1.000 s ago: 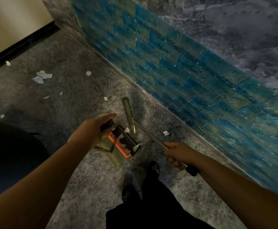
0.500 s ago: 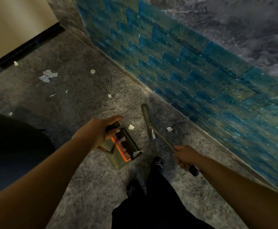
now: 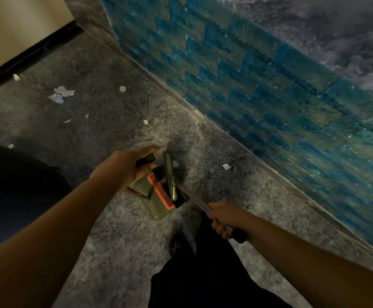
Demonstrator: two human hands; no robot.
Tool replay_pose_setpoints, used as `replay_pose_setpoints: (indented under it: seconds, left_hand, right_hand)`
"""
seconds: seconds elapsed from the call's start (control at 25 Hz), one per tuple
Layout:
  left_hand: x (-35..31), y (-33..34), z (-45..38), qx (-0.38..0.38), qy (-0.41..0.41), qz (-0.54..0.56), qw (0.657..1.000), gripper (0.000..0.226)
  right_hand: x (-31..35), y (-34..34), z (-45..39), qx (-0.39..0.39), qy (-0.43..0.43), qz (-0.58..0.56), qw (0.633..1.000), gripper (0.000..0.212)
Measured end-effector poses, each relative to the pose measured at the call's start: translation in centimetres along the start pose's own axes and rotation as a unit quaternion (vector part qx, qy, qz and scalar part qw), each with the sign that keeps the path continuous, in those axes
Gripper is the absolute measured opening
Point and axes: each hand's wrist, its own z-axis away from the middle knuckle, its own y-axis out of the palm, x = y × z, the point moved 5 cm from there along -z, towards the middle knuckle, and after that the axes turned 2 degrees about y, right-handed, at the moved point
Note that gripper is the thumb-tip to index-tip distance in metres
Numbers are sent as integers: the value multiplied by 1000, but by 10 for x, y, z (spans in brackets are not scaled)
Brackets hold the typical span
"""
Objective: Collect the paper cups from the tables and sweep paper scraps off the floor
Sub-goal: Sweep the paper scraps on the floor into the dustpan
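My left hand (image 3: 125,172) grips the black handle of a green dustpan (image 3: 153,205) with an orange comb edge, held low over the grey floor. My right hand (image 3: 224,216) grips the metal broom handle (image 3: 195,200). The green broom head (image 3: 170,176) lies across the mouth of the dustpan. One white paper scrap (image 3: 176,163) lies just beyond the broom head and another scrap (image 3: 226,166) sits to the right near the wall. More scraps (image 3: 62,94) are scattered on the floor at the far left. No paper cups are in view.
A blue tiled wall (image 3: 258,90) runs diagonally along the right. A beige panel with a black base (image 3: 32,52) stands at the top left. A dark shape (image 3: 14,185) fills the left edge. My dark trousers and shoe (image 3: 176,247) are below the dustpan.
The broom head has swept left from the floor by the wall onto the dustpan's mouth. The dustpan stays in my left hand, about where it was.
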Motion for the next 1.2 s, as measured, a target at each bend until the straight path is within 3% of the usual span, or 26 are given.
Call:
replay_pose_setpoints:
  seconds: [0.48, 0.8, 1.2]
  left_hand:
    - [22, -26, 9, -136, -5, 6, 991, 50]
    - [31, -35, -13, -128, -18, 10, 992, 51]
    - [43, -32, -5, -122, -38, 15, 992, 51]
  right_hand:
    - [58, -31, -7, -85, -106, 14, 991, 37]
    - [106, -49, -83, -113, -113, 98, 982, 41]
    - [90, -6, -74, 4, -35, 39, 999, 44]
